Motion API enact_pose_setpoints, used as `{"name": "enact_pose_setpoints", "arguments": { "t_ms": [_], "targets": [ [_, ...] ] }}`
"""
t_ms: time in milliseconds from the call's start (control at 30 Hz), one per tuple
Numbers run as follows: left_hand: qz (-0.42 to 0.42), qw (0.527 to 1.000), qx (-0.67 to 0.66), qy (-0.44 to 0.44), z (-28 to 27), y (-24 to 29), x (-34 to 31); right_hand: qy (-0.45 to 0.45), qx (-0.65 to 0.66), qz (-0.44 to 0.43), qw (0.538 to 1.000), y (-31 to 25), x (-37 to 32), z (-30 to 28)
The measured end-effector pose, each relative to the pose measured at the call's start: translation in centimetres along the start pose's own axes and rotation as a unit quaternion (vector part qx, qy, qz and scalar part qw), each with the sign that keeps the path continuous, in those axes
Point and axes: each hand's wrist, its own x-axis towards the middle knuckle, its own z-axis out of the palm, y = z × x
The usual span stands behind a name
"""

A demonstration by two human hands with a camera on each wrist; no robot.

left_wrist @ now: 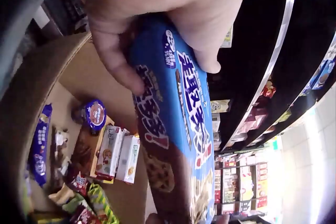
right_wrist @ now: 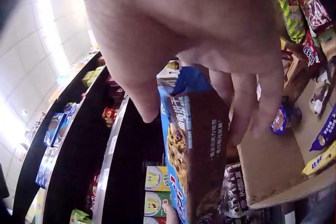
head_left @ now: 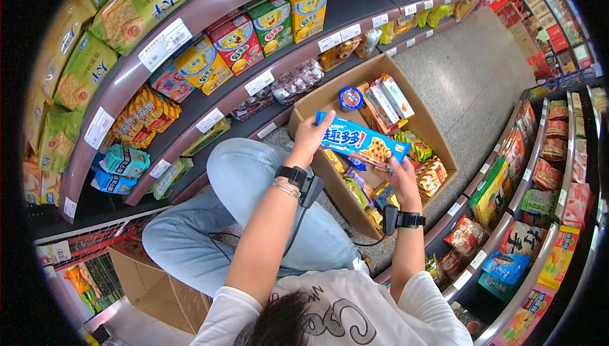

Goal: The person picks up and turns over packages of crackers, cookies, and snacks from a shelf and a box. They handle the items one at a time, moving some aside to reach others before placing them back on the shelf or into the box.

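A blue pack of chocolate-chip cookies [head_left: 361, 141] is held up over an open cardboard box [head_left: 441, 139], its printed front facing up. My left hand [head_left: 309, 141] grips its left end; in the left wrist view the thumb and fingers wrap that end of the cookie pack [left_wrist: 170, 92]. At the opposite end is my right hand [head_left: 405, 184], thumb on the front edge. The right wrist view shows the right hand [right_wrist: 184, 29] with its fingers around the brown side of the cookie pack [right_wrist: 202, 145].
Inside the box lie a round blue-lidded tub [head_left: 351, 98], white snack boxes [head_left: 396, 96] and several bright packets. Snack shelves [head_left: 279, 66] curve along the left, more shelves [head_left: 539, 174] along the right. Another cardboard box [head_left: 152, 289] stands at lower left, beside the person's bent legs [head_left: 254, 187].
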Motion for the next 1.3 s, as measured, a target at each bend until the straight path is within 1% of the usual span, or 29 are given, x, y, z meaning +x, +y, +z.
{"name": "enact_pose_setpoints", "arguments": {
  "t_ms": [67,200,233,367,433,500,533,567,600,633,667,700,733,800,867,900,933,967,1000,1033,1100,1167,1200,1267,1300],
  "targets": [
    [0.005,1.0,-0.019,-0.002,-0.4,0.1,-0.4,0.022,0.053,0.002,0.998,-0.5,0.0,0.6],
    [0.022,0.999,-0.04,-0.019,-1.0,-0.2,-0.5,0.033,-0.012,-0.016,0.999,-0.5,-0.1,0.6],
    [0.023,0.998,-0.049,-0.022,-1.1,-0.3,-0.4,0.038,-0.012,-0.006,0.999,-0.5,-0.1,0.4],
    [0.017,0.997,-0.071,-0.038,-1.3,-0.4,-0.4,0.007,-0.024,0.003,1.0,-0.3,0.3,-0.7],
    [0.016,0.996,-0.072,-0.056,-1.3,-0.8,-0.2,0.007,-0.023,0.012,1.0,-1.3,-0.2,0.3],
    [0.023,0.994,-0.069,-0.084,-1.2,-1.1,0.2,-0.031,-0.057,-0.01,0.998,-2.0,-0.2,1.5],
    [0.033,0.995,-0.067,-0.067,-1.1,-1.3,0.5,-0.05,-0.075,-0.022,0.996,-2.5,-0.2,2.3],
    [0.044,0.996,-0.066,-0.05,-0.9,-1.5,0.7,-0.032,-0.08,-0.022,0.996,-3.0,-0.3,3.1],
    [0.054,0.996,-0.064,-0.032,-0.8,-1.4,0.7,0.003,-0.091,-0.046,0.995,-2.7,0.1,3.3],
    [0.059,0.995,-0.07,0.025,-0.6,-1.4,0.7,0.038,-0.103,-0.069,0.992,-2.3,0.8,3.4],
    [0.056,0.995,-0.077,-0.005,-0.5,-1.3,0.6,0.072,-0.114,-0.092,0.987,-1.6,1.4,3.5],
    [0.052,0.995,-0.083,-0.034,-0.5,-1.6,0.8,0.107,-0.159,-0.132,0.973,-0.9,2.0,3.8],
    [0.049,0.993,-0.089,-0.063,-0.5,-1.8,0.8,0.136,-0.158,-0.137,0.968,-0.7,2.0,5.1],
    [0.01,0.984,-0.094,-0.153,-0.1,-1.9,0.5,0.148,-0.263,-0.226,0.926,1.1,3.2,6.2],
    [-0.02,0.963,-0.087,-0.256,0.1,-1.0,-0.4,0.079,-0.34,-0.29,0.891,1.6,2.7,8.8],
    [0.011,0.964,-0.101,-0.245,0.5,-0.2,-1.4,0.034,-0.35,-0.278,0.894,2.1,2.6,9.7],
    [0.016,0.959,-0.133,-0.248,0.4,-0.4,-1.2,-0.011,-0.359,-0.264,0.895,2.6,2.5,10.5],
    [0.021,0.954,-0.166,-0.25,0.1,-0.5,-0.9,-0.027,-0.391,-0.289,0.874,2.8,2.5,11.0],
    [0.026,0.947,-0.199,-0.252,-0.1,-0.3,-0.8,-0.038,-0.373,-0.285,0.882,2.9,2.7,11.1],
    [0.053,0.947,-0.202,-0.243,-0.3,-0.1,-0.8,-0.05,-0.356,-0.281,0.89,3.0,3.0,11.1],
    [0.002,0.945,-0.223,-0.242,-0.8,0.3,-0.7,-0.067,-0.321,-0.28,0.902,2.4,3.1,11.2],
    [-0.039,0.935,-0.265,-0.231,-1.2,-0.1,0.0,-0.078,-0.286,-0.246,0.923,1.7,3.0,10.7],
    [-0.047,0.935,-0.258,-0.239,-1.3,0.2,-0.1,-0.081,-0.268,-0.227,0.933,1.6,3.0,10.4],
    [-0.062,0.933,-0.246,-0.254,-1.4,0.7,-0.6,-0.066,-0.272,-0.229,0.932,1.9,3.0,9.7],
    [-0.054,0.935,-0.245,-0.252,-1.1,0.7,-0.7,-0.065,-0.279,-0.226,0.931,1.7,3.0,9.4]
  ]
}}
